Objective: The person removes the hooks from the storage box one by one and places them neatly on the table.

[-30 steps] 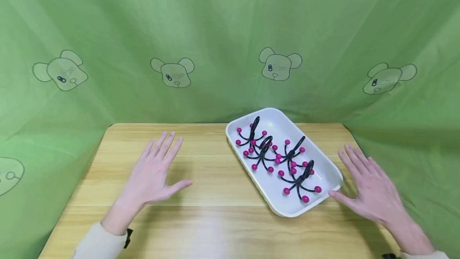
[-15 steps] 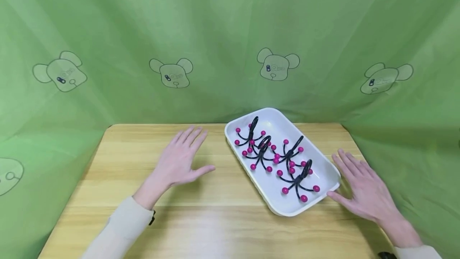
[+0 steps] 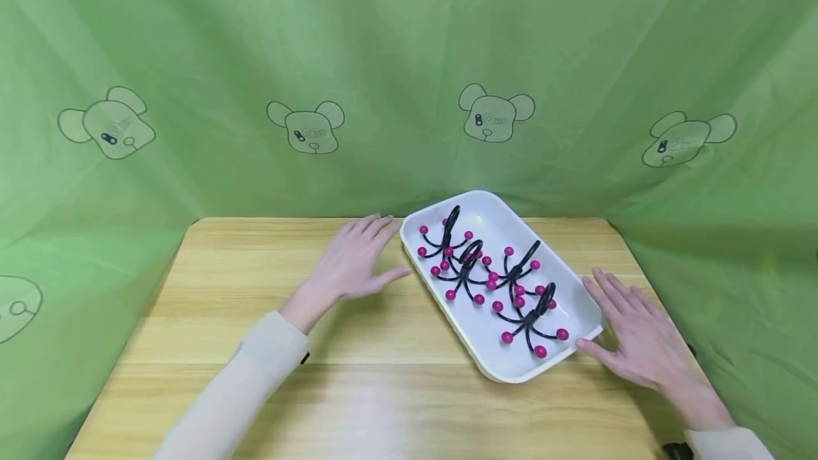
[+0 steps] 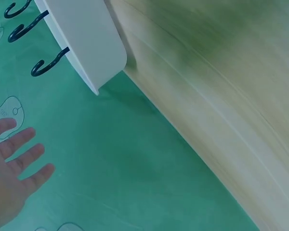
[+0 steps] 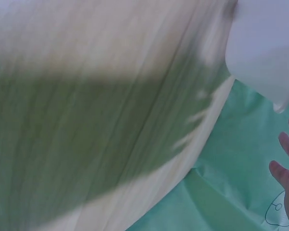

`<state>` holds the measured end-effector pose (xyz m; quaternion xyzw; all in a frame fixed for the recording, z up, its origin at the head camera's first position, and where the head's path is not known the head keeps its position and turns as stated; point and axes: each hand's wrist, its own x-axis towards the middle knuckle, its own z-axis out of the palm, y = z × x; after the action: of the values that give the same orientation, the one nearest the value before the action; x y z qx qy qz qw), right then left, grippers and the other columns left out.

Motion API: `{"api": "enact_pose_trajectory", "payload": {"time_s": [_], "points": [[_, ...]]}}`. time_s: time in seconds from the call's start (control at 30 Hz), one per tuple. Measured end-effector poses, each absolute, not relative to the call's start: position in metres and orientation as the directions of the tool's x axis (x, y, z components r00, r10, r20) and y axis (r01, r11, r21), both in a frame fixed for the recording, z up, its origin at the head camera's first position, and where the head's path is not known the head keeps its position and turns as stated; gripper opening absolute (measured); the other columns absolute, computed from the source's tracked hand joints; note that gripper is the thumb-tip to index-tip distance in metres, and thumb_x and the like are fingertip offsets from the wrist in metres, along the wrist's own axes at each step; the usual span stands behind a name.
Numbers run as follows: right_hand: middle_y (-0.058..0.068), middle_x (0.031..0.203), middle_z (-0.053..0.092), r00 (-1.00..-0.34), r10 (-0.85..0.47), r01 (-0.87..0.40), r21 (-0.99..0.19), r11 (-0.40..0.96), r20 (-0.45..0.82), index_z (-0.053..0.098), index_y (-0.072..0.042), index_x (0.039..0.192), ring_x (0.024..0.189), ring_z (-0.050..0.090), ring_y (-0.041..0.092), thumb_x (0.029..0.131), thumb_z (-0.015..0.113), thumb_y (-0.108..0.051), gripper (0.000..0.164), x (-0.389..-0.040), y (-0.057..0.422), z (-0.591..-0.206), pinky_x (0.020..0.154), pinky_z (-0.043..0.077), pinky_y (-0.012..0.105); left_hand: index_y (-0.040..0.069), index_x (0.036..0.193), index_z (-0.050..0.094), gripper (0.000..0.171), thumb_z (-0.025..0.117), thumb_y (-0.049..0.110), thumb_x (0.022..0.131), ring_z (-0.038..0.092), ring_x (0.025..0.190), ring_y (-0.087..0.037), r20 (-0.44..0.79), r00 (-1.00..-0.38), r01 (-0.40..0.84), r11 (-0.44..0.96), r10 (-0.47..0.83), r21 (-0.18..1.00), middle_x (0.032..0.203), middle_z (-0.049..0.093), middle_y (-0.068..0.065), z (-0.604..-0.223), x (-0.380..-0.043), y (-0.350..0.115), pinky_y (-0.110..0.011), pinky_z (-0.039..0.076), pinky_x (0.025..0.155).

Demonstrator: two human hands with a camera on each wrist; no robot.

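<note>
In the head view, a white tray lies slantwise at the right back of the table. It holds several scalp massagers, each with a black looped handle and curved legs tipped with pink balls. My left hand, fingers straight and thumb spread, is at the tray's left side near its far left corner. On the other side, my right hand is spread too, its thumb tip right at the near right corner. Neither hand holds anything. The left wrist view shows hooked handle ends above the tray wall.
The wooden table extends in front and to the left of the tray. Green cloth with printed bear heads hangs behind and at both sides. The tray's far end reaches the table's back edge, close to the cloth.
My left hand has moved right and away from me, from the left of the table to the tray's side. My right hand has shifted slightly left, closer to the tray. The massagers stay put.
</note>
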<state>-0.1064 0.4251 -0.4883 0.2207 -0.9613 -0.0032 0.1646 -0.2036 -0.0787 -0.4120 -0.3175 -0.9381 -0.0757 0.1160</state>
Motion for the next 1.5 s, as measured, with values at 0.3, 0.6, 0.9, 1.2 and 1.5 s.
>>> {"api": "enact_pose_trajectory", "payload": {"time_s": [0.3, 0.6, 0.9, 1.2, 1.5], "points": [[0.012, 0.177, 0.021, -0.852, -0.411, -0.413, 0.067, 0.908, 0.324, 0.03, -0.011, 0.166, 0.164, -0.009, 0.004, 0.087, 0.066, -0.072, 0.106, -0.108, 0.429, -0.499, 0.132, -0.011, 0.023, 0.011, 0.159, 0.044, 0.084, 0.055, 0.07, 0.1, 0.052, 0.147, -0.033, 0.248, -0.759, 0.631, 0.773, 0.601, 0.058, 0.16, 0.054, -0.011, -0.413, -0.225, -0.054, -0.052, 0.041, 0.125], [0.015, 0.176, 0.024, -0.859, -0.405, -0.401, 0.077, 0.913, 0.313, 0.031, -0.01, 0.166, 0.168, 0.007, 0.022, 0.086, 0.069, -0.069, 0.107, -0.11, 0.432, -0.505, 0.13, -0.014, 0.02, 0.012, 0.16, 0.044, 0.083, 0.048, 0.071, 0.102, 0.052, 0.147, -0.032, 0.205, -0.772, 0.626, 0.777, 0.602, 0.072, 0.158, 0.056, -0.011, -0.413, -0.244, -0.031, -0.052, 0.043, 0.123], [0.016, 0.175, 0.026, -0.864, -0.402, -0.393, 0.095, 0.915, 0.302, 0.029, -0.01, 0.167, 0.167, 0.015, 0.028, 0.087, 0.068, -0.069, 0.107, -0.109, 0.431, -0.507, 0.131, -0.014, 0.022, 0.012, 0.159, 0.045, 0.078, 0.045, 0.068, 0.105, 0.055, 0.144, -0.034, 0.152, -0.791, 0.608, 0.79, 0.593, 0.079, 0.153, 0.058, -0.014, -0.419, -0.258, -0.012, -0.049, 0.045, 0.122], [0.017, 0.174, 0.028, -0.876, -0.389, -0.377, 0.098, 0.921, 0.284, 0.025, -0.012, 0.168, 0.166, 0.016, 0.03, 0.087, 0.069, -0.068, 0.108, -0.108, 0.431, -0.51, 0.128, -0.017, 0.02, 0.013, 0.155, 0.05, 0.075, 0.042, 0.069, 0.105, 0.057, 0.142, -0.032, 0.125, -0.804, 0.587, 0.809, 0.581, 0.02, 0.15, 0.061, -0.012, -0.421, -0.27, 0.004, -0.046, 0.05, 0.118], [0.017, 0.174, 0.029, -0.879, -0.383, -0.374, 0.087, 0.923, 0.284, 0.027, -0.01, 0.167, 0.165, 0.02, 0.033, 0.088, 0.069, -0.067, 0.106, -0.108, 0.429, -0.51, 0.135, 0.009, 0.055, 0.014, 0.151, 0.053, 0.071, 0.041, 0.068, 0.106, 0.062, 0.131, -0.026, 0.13, -0.822, 0.557, 0.83, 0.554, -0.015, 0.143, 0.065, -0.009, -0.425, -0.277, 0.022, -0.043, 0.056, 0.108]]}}
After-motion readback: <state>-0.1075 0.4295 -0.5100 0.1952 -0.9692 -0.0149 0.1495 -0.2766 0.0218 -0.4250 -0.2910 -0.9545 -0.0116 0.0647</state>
